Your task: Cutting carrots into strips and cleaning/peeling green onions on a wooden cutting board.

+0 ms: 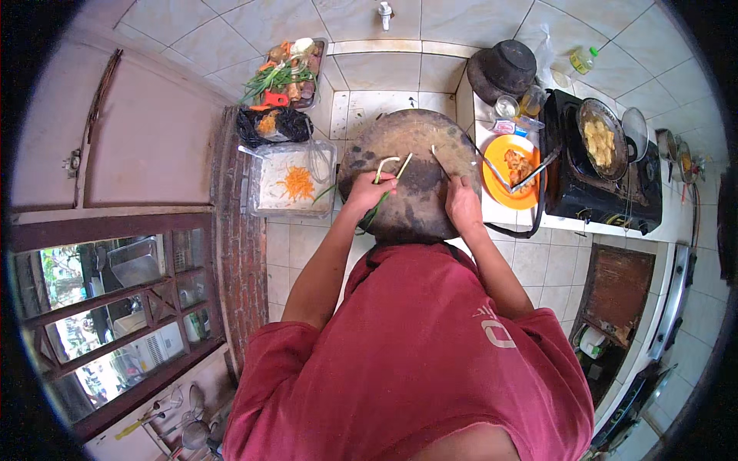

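Note:
My left hand (368,191) grips a few green onions (405,165) over the left part of a round wooden chopping board (418,129). Their white ends point away from me, and the green leaves trail below the hand. On the board's right side, my right hand (463,203) is closed around what looks like a knife (441,161) with a narrow blade. A small pale bit sits by its tip, and the handle is hidden in the fist. Dark stains mark the board's surface.
Left stands a clear plastic container (268,199) with flour-like mix, shredded carrot (298,183) and a whisk (319,161). Behind it is a tray of vegetables (291,72). Right are an orange plate (501,194) with fried food and tongs (533,173), and a gas stove (611,199) bearing a frying pan (599,141).

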The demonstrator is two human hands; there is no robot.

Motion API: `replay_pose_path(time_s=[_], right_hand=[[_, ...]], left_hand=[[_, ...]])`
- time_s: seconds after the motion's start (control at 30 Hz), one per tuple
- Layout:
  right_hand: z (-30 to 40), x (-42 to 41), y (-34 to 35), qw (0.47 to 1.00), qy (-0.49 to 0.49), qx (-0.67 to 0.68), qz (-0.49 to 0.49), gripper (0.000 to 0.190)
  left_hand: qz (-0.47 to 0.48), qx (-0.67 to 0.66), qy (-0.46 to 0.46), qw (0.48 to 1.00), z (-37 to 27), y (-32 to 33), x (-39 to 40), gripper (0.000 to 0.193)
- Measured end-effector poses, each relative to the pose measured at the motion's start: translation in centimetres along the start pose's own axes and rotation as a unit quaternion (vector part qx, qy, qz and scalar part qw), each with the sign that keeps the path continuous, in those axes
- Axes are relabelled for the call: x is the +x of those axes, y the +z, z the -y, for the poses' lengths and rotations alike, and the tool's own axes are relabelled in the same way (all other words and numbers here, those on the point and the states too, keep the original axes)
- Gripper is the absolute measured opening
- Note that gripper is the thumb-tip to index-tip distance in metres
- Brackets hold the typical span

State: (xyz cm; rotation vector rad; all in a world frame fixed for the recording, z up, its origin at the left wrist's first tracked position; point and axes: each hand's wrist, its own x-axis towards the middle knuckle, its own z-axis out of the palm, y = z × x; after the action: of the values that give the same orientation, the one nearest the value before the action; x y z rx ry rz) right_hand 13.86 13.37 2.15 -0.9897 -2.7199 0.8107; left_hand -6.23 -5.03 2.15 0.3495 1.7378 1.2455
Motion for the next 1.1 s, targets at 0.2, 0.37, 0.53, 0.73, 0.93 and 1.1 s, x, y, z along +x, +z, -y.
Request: replay_pose_path(time_s=[0.2, 0.37, 0.53, 0.73, 0.93, 1.1], right_hand=[[1.0, -0.7, -1.3, 0.998, -0.022, 0.02, -0.061, 0.02], [0.2, -1.7, -0.1, 0.997, -0.041, -0.038, -0.057, 0.027], [-0.8, -1.5, 0.2, 0.992, -0.062, -0.092, -0.054, 0.048], [-1.8, -1.3, 0.8, 0.994, -0.048, -0.082, -0.062, 0.05], [-0.8, -1.8, 0.9, 0.987, -0.073, -0.115, -0.081, 0.047], [3.3, -0.9, -2.1, 0.99, -0.078, -0.019, -0.116, 0.045]], left_hand=[[-0.08, -0.058, 0.053, 0.994, 0.3, 0.6, 1.7, 0.023], [-0.201, 0.241, 0.088, 0.945, -0.6, 2.0, 2.4, 0.025], [-0.227, 0.266, 0.13, 0.928, -0.4, 2.1, 1.8, 0.031], [-0.125, 0.099, 0.07, 0.985, -2.0, 0.9, -0.4, 0.034], [-0.001, -0.002, 0.079, 0.997, -5.5, 2.3, -2.8, 0.037], [-0.016, -0.049, 0.085, 0.995, -5.9, 3.7, -2.3, 0.04]])
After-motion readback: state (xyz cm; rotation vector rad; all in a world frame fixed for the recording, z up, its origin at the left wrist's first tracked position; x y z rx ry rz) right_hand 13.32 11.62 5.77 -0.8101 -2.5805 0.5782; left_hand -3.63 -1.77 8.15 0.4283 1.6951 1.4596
